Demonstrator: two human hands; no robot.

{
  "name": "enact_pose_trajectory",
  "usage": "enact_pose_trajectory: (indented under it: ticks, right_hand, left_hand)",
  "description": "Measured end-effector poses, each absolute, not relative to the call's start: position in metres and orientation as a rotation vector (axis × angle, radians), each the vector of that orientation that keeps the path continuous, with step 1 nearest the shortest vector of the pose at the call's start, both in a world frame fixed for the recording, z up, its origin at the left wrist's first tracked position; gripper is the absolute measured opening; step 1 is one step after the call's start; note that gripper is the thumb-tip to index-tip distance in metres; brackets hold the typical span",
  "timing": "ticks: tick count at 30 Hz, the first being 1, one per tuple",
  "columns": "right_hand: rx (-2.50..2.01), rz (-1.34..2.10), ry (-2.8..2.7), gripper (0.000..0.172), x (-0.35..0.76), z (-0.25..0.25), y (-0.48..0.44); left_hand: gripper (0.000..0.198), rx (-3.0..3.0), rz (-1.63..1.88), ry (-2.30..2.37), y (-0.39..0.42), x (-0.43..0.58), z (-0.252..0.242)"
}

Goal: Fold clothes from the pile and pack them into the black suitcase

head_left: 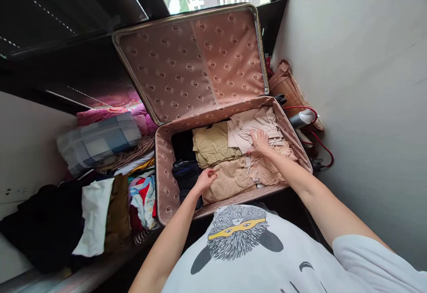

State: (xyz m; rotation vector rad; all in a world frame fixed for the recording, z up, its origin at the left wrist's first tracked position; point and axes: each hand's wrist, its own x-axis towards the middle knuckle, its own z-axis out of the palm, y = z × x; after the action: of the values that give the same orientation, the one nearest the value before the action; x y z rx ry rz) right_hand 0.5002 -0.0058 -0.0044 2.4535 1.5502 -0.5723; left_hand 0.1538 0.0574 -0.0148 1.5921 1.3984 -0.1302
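Observation:
An open pink suitcase [164, 168] lies in front of me, its patterned lid [193, 61] raised against the window. Folded clothes fill it: an olive garment [211, 144], tan trousers [230, 179], pale pink pieces [253, 121] and dark clothes [185, 168] at the left. My left hand [205, 179] rests with fingers curled on the edge of the tan trousers, beside the dark clothes. My right hand [260, 142] lies flat with fingers spread on the pale pink clothes at the right side.
A heap of loose clothes [110, 208] and a plaid pillow [96, 139] lie left of the suitcase. A brown bag [287, 88], a grey-and-white appliance [303, 118] with a red cord [320, 144] sit by the right wall. A window is behind.

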Motion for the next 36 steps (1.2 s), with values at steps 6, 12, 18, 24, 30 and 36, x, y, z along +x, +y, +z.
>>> enact_pose_trajectory:
  ticks: [6,12,18,24,30,36]
  right_hand:
    - [2.433,-0.562,1.498,0.129,0.481,-0.023,0.016]
    - [2.617,-0.457,1.407,0.119,0.464,-0.030,0.039]
    - [2.605,-0.479,1.429,0.097,0.465,-0.035,0.047]
    - [2.520,-0.507,1.477,0.087,0.475,-0.033,0.047]
    - [2.546,-0.401,1.510,0.045,0.471,-0.031,0.051]
    - [2.848,-0.789,1.335,0.033,0.515,-0.034,0.069]
  left_hand:
    - [0.035,1.552,-0.068,1.479,0.069,0.148,-0.016]
    - [0.037,1.538,0.022,1.628,0.083,0.154,-0.019]
    - [0.072,1.534,0.159,1.832,0.105,0.175,-0.029]
    - [0.092,1.443,0.050,1.817,0.126,0.197,-0.032]
    - [0.087,1.456,0.052,1.848,0.117,0.196,-0.027]
    - [0.066,1.456,0.187,1.858,0.106,0.185,-0.023]
